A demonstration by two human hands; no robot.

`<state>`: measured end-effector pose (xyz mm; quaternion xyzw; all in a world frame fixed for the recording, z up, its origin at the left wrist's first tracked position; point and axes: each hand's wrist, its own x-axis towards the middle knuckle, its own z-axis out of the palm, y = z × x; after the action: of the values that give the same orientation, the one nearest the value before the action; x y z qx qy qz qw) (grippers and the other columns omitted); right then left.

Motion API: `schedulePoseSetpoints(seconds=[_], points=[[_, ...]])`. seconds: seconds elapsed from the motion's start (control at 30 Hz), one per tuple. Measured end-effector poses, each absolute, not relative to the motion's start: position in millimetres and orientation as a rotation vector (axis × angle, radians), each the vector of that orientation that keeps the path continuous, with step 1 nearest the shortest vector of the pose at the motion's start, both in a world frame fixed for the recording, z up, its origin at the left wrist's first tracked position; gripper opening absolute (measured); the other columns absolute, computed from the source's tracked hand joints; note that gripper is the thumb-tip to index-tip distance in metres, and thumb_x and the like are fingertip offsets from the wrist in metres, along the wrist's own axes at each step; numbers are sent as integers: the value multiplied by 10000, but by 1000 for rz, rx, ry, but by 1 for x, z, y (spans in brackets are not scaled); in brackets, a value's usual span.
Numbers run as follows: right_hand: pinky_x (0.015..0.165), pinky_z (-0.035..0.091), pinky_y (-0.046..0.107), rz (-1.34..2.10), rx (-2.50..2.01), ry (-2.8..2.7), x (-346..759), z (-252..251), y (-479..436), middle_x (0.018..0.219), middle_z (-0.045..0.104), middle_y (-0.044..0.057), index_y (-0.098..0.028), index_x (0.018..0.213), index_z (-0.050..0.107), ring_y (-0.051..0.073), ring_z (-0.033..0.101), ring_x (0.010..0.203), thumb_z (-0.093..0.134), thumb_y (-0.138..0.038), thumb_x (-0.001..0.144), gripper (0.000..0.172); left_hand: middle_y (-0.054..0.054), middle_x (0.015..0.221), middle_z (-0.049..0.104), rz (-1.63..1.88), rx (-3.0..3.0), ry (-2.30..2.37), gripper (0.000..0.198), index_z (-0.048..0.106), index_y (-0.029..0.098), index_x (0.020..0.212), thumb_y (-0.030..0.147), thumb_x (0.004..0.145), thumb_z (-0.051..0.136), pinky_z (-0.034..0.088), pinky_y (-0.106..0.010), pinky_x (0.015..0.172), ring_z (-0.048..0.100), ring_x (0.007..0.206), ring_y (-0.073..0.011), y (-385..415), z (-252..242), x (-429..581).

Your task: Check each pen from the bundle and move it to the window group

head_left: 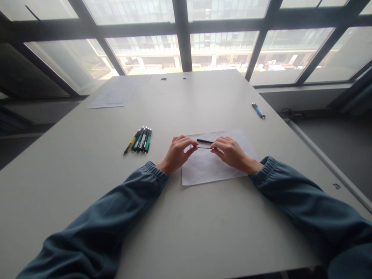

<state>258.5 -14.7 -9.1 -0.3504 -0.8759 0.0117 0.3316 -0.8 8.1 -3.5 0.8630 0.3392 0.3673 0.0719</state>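
Observation:
Between my two hands stretches a thin dark rod that looks like a pen refill (205,147). My left hand (178,152) pinches its left end between thumb and fingertips. The right end is pinched the same way by my right hand (231,152). Both hands are just above a white sheet of paper (209,170) lying on the table. A black pen barrel (204,141) rests on the sheet just beyond the refill, its right end hidden behind my right fingers.
Several pens (141,140) with green, yellow and white parts lie side by side left of my left hand. A blue pen (258,111) sits near the right edge of the white table (174,228). More paper sheets (109,97) lie at the far left, before the windows.

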Motion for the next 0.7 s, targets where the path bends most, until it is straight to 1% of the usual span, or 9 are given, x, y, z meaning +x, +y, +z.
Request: schedulePoseSetpoints(seconds=[0.23, 0.53, 0.7], points=[[792, 458, 344, 62, -857, -2330, 258, -5, -16, 868, 707, 67, -193, 928, 677, 208, 613, 829, 575, -222, 1003, 130, -24, 923, 761, 1122, 2599, 892, 126, 712, 221, 969, 337, 968, 662, 460, -348, 910, 673, 923, -177, 5, -1, 2], [785, 466, 350, 118, -814, -2338, 258, -7, -17, 882, 707, 63, -216, 939, 676, 203, 613, 838, 526, -217, 1018, 170, -44, 915, 758, 1052, 2550, 920, 137, 718, 220, 952, 329, 972, 637, 489, -366, 922, 678, 927, -191, 3, 3, 4], [782, 466, 345, 133, -823, -2330, 258, -6, -18, 866, 700, 62, -216, 918, 679, 202, 601, 829, 524, -221, 1019, 185, -43, 911, 752, 1097, 2528, 832, 108, 715, 216, 951, 320, 946, 684, 507, -358, 915, 671, 911, -186, 3, 4, 3]])
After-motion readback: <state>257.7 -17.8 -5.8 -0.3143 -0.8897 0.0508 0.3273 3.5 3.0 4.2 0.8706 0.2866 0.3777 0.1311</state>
